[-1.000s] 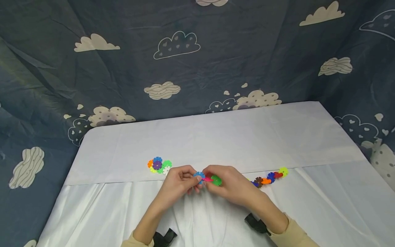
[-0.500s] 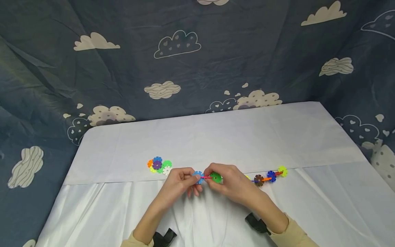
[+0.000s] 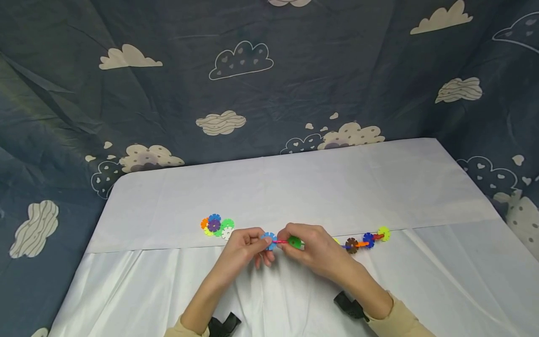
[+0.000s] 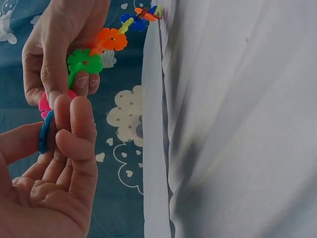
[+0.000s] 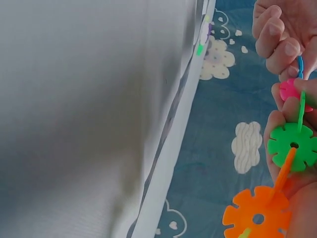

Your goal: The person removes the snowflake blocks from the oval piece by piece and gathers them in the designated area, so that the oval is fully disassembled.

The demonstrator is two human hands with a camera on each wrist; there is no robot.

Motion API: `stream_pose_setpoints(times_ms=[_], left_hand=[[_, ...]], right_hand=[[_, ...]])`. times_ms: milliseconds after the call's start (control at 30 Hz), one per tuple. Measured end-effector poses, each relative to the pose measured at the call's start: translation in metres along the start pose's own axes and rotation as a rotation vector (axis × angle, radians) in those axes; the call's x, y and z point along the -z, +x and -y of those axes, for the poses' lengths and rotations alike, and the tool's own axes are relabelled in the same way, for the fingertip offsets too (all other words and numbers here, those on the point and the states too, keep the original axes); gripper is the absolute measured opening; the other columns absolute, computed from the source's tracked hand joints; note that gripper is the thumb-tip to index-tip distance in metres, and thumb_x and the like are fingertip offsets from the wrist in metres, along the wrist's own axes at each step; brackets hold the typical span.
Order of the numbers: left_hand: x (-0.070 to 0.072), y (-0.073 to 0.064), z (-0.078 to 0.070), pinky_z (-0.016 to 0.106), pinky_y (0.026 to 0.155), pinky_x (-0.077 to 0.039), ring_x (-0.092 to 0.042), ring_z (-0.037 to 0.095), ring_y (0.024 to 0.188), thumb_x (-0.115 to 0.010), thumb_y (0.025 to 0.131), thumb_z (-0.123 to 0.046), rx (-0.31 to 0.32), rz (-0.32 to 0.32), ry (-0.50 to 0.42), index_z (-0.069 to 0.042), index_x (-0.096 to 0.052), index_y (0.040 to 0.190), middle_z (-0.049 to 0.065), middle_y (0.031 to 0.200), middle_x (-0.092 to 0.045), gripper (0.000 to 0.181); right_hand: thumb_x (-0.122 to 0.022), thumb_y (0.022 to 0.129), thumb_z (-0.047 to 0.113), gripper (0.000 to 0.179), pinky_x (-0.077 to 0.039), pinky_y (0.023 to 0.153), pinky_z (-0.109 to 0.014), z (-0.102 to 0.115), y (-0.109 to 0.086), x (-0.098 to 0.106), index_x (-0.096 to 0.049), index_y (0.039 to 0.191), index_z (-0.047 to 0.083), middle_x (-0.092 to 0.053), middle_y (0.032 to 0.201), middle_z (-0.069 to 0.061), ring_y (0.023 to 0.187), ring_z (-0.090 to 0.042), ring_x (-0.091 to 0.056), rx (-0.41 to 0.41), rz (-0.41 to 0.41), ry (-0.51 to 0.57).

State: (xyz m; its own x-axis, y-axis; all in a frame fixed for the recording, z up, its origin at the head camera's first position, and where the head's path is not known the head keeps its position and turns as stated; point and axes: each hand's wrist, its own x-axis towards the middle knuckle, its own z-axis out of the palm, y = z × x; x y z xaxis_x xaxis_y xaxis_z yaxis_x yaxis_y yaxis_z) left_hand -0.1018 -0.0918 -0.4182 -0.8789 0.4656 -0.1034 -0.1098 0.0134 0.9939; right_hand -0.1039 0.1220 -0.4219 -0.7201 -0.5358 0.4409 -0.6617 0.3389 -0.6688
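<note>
In the head view my left hand (image 3: 244, 248) pinches a blue notched snowflake disc (image 3: 269, 240) between thumb and fingers. My right hand (image 3: 313, 244) grips a pink snowflake disc (image 5: 287, 90), whose edge meets the blue one. From the pink disc a chain of interlocked discs runs back past the right palm. A green disc (image 5: 280, 141) and an orange disc (image 5: 241, 212) belong to it. The chain comes out beyond the right hand, with a brown disc (image 3: 352, 245) and a yellow end disc (image 3: 383, 233). Part of it is hidden behind that hand.
Left of the hands, a small pile of loose discs, including a purple disc (image 3: 214, 225), lies on the white-covered table (image 3: 273, 196). A dark cloud-patterned curtain (image 3: 168, 103) hangs behind the table. Black straps (image 3: 225, 324) show near both wrists.
The chain has twisted: the pink disc now appears edge-on and the brown disc faces up more. The left hand, blue disc and far chain end have shifted slightly left.
</note>
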Motion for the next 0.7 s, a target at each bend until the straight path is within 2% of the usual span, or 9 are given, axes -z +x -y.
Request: stream_pose_setpoints(times_ms=[133, 267, 500, 700], left_hand=[[-0.0004, 0.0004, 0.0003, 0.023, 0.052, -0.045, -0.064, 0.019, 0.063, -0.057, 0.099, -0.013, 0.0, -0.003, 0.005, 0.005, -0.061, 0.084, 0.012, 0.069, -0.065, 0.024], [-0.0009, 0.0003, 0.0, 0.023, 0.053, -0.046, -0.064, 0.021, 0.064, -0.057, 0.099, -0.013, 0.001, -0.009, 0.001, 0.005, -0.061, 0.084, 0.013, 0.068, -0.065, 0.024], [-0.001, 0.0003, -0.0009, 0.023, 0.054, -0.046, -0.062, 0.021, 0.065, -0.058, 0.099, -0.016, 0.007, -0.023, -0.032, 0.008, -0.061, 0.087, 0.012, 0.069, -0.066, 0.027], [0.0002, 0.0005, -0.0012, 0.024, 0.054, -0.046, -0.062, 0.021, 0.066, -0.058, 0.099, -0.016, 0.035, -0.029, -0.036, 0.01, -0.059, 0.088, 0.013, 0.07, -0.065, 0.028]], right_hand=[[-0.072, 0.09, 0.008, 0.01, -0.053, 0.072, -0.024, 0.0006, 0.0002, -0.0009, -0.064, 0.091, 0.015, -0.068, 0.089, 0.007, 0.081, -0.004, -0.061, -0.012, -0.006, -0.011], [-0.073, 0.087, 0.004, 0.015, -0.053, 0.072, -0.024, 0.0012, -0.0002, -0.0018, -0.065, 0.092, 0.015, -0.068, 0.09, 0.008, 0.082, -0.004, -0.061, -0.02, -0.015, -0.013], [-0.076, 0.085, 0.004, 0.017, -0.052, 0.066, -0.021, 0.0033, 0.0001, -0.0022, -0.065, 0.09, 0.015, -0.066, 0.087, 0.011, 0.076, -0.003, -0.06, -0.021, -0.072, -0.048], [-0.075, 0.087, 0.005, 0.015, -0.053, 0.07, -0.024, 0.0017, 0.0007, -0.0023, -0.065, 0.093, 0.014, -0.066, 0.09, 0.011, 0.08, -0.004, -0.061, -0.022, -0.06, -0.037]])
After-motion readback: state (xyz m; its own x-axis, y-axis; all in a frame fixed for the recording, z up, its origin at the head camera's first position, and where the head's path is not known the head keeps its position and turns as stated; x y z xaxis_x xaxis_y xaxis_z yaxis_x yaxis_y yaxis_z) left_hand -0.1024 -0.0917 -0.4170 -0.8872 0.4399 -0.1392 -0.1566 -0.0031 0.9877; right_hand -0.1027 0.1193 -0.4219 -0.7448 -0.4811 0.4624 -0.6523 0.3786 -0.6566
